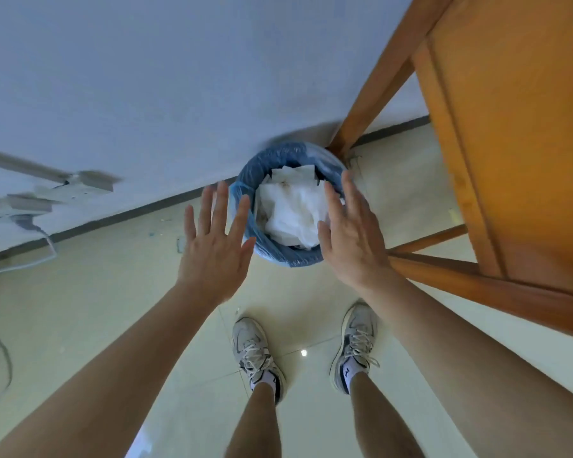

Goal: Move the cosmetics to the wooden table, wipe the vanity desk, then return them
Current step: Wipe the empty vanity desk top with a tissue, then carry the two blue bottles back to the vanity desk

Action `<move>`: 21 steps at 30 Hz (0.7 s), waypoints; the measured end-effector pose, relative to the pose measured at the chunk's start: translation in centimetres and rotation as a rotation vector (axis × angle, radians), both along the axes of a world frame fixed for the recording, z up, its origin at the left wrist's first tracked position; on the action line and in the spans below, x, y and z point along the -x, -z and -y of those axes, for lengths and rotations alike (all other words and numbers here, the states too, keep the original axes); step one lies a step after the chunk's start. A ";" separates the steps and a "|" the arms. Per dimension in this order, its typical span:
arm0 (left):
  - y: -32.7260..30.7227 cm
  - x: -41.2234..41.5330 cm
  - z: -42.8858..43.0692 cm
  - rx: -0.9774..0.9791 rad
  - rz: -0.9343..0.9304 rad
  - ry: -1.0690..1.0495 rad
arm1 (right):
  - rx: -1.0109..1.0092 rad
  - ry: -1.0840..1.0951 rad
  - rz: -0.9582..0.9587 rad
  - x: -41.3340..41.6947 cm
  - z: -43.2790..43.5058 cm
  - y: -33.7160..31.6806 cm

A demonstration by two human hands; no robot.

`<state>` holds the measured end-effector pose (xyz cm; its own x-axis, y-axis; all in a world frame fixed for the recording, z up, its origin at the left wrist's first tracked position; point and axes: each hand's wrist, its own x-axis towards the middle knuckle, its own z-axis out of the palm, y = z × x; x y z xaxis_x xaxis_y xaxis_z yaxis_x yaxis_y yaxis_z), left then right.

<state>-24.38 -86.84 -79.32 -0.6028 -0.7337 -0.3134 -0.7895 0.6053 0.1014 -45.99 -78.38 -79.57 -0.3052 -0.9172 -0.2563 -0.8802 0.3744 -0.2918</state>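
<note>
The wooden table (516,143) stood at the right, its leg just beside a blue-lined bin (278,256) stuffed with crumpled white tissues (291,209). Left hand (212,246) was spread wide by the bin's left rim. Right hand (351,236) was flat, fingers straight, over its right rim. Both held nothing.

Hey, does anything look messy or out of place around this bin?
The blue-lined bin is heaped to its rim with crumpled white tissues, and a few small specks lie on the floor by the wall left of it.
</note>
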 end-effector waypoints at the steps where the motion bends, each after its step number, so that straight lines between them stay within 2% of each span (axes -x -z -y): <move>1: -2.5 0.2 0.7 0.047 -0.038 0.003 | 0.045 -0.009 -0.017 0.5 0.4 -2.4; 5: -13.7 0.9 3.2 0.176 -0.148 0.022 | 0.062 0.045 -0.032 1.3 1.0 -12.3; 12: -34.0 2.7 3.5 0.325 -0.335 0.094 | 0.204 0.072 -0.118 1.4 -2.4 -32.1; 14: -37.4 4.0 4.8 0.374 -0.369 0.116 | 0.263 0.038 -0.119 2.4 -2.1 -35.4; 16: -43.7 7.1 4.7 0.438 -0.458 0.153 | 0.338 0.078 -0.195 5.3 -3.5 -41.8; 21: -53.5 13.5 3.5 0.565 -0.670 0.160 | 0.584 0.243 -0.297 13.0 -4.9 -51.9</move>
<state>-37.91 -90.34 -25.85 -0.6383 -0.5631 0.5249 -0.5729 0.8029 0.1646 -59.02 -73.46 -27.69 -0.5000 -0.7761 0.3842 -0.8650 0.4258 -0.2655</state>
